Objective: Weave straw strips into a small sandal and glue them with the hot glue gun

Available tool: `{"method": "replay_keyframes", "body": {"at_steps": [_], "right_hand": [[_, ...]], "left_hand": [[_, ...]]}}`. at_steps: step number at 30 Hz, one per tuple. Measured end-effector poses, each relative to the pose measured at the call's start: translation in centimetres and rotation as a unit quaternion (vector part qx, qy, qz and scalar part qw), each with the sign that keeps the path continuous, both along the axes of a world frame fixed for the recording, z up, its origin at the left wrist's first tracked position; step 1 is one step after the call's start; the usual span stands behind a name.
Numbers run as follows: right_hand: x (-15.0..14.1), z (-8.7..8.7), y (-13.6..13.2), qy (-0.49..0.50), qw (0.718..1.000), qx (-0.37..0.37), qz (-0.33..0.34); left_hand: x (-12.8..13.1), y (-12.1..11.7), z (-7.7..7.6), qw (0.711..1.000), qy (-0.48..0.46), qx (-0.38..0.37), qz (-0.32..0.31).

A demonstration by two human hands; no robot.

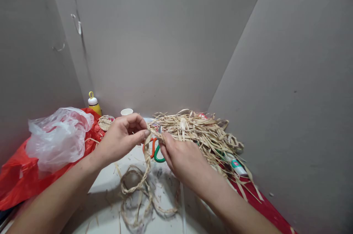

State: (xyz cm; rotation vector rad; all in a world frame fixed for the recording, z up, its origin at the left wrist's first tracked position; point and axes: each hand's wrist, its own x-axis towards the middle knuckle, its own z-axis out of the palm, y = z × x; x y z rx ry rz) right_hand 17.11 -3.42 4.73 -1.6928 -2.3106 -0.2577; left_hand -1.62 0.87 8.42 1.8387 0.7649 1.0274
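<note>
My left hand (125, 133) pinches the upper end of a straw braid (147, 160) between thumb and fingers. From there the braid hangs down and lies in loose loops on the table. Close beside it, my right hand (179, 149) is closed on the loose straw strands (156, 131) that run out of the braid's end. Its fingertips are partly hidden. Behind and below the hands show scissor handles, one orange (153, 148) and one green (159, 155). A bit of metal blade shows just above my right thumb.
A big heap of dry straw strips (198, 127) lies at the back right, with a white and green tube (238, 167) by it. At left are a red bag (16, 168), a clear plastic bag (60, 135), a yellow bottle (94, 105) and a paper cup (127, 111). Grey panels (154, 50) enclose the table.
</note>
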Motion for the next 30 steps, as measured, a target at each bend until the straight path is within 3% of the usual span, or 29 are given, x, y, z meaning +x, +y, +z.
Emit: {"method": "replay_keyframes", "body": {"at_steps": [4, 10, 13, 17, 21, 26, 30], "right_hand": [[-0.4, -0.4, 0.1, -0.017, 0.998, 0.065, -0.010], [-0.8, -1.1, 0.2, -0.009, 0.991, 0.132, -0.021], [-1.0, -1.1, 0.1, 0.032, 0.993, 0.117, -0.010], [-0.7, -0.2, -0.4, 0.202, 0.977, 0.021, 0.066], [0.3, 1.2, -0.7, 0.400, 0.905, -0.061, 0.129], [0.6, 1.7, -0.2, 0.626, 0.748, -0.156, 0.159], [0.4, 1.3, 0.0, 0.671, 0.698, -0.195, 0.158]], "left_hand": [[0.2, 0.5, -0.1, 0.997, -0.044, -0.062, -0.029], [1.1, 0.7, -1.2, 0.993, -0.067, -0.092, -0.002], [1.2, 0.7, -1.2, 0.991, -0.088, -0.097, 0.003], [0.5, 0.8, -0.3, 0.989, -0.118, -0.091, -0.008], [-0.7, 1.2, 0.3, 0.986, -0.121, -0.106, -0.038], [-1.1, 1.2, 0.3, 0.983, -0.121, -0.124, -0.058], [-0.8, 1.1, 0.1, 0.985, -0.114, -0.109, -0.066]]}}
